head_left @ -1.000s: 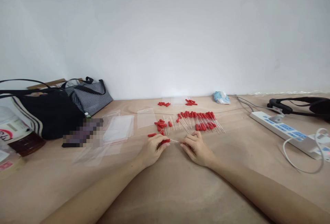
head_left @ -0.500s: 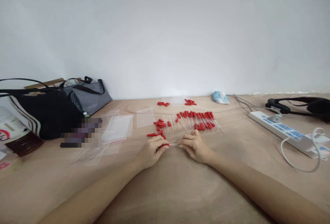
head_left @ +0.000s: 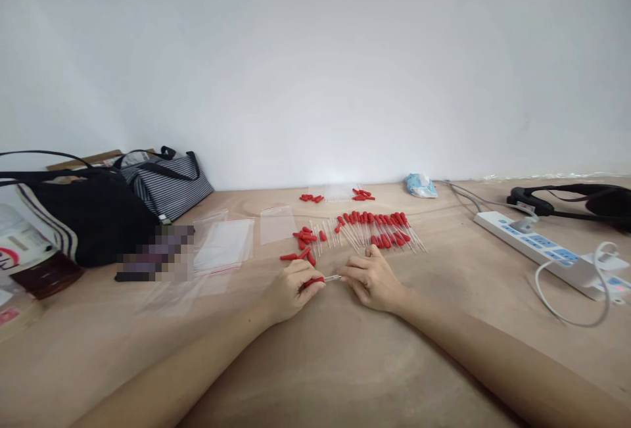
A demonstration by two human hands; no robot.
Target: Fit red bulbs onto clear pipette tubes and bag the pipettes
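Observation:
My left hand (head_left: 290, 291) pinches a red rubber bulb (head_left: 314, 281) near the middle of the wooden table (head_left: 345, 362). My right hand (head_left: 371, 278) pinches the thin clear glass tube (head_left: 333, 277) that meets the bulb; the two hands are almost touching. Just beyond the hands lie several loose red bulbs (head_left: 305, 238) and bare clear tubes (head_left: 329, 232). To their right is a row of several finished droppers with red bulbs (head_left: 382, 229).
Small clear zip bags (head_left: 224, 244) lie left of the bulbs. A black bag (head_left: 93, 214) and a striped bag (head_left: 170, 185) stand at the left. A white power strip (head_left: 542, 247) with cables, a black headset (head_left: 582, 201) and a blue packet (head_left: 420, 185) are right. Two more bulb piles (head_left: 362, 194) lie by the wall.
Both hands have drawn slightly toward me with the bulb and tube, and the right hand has closed in on the left.

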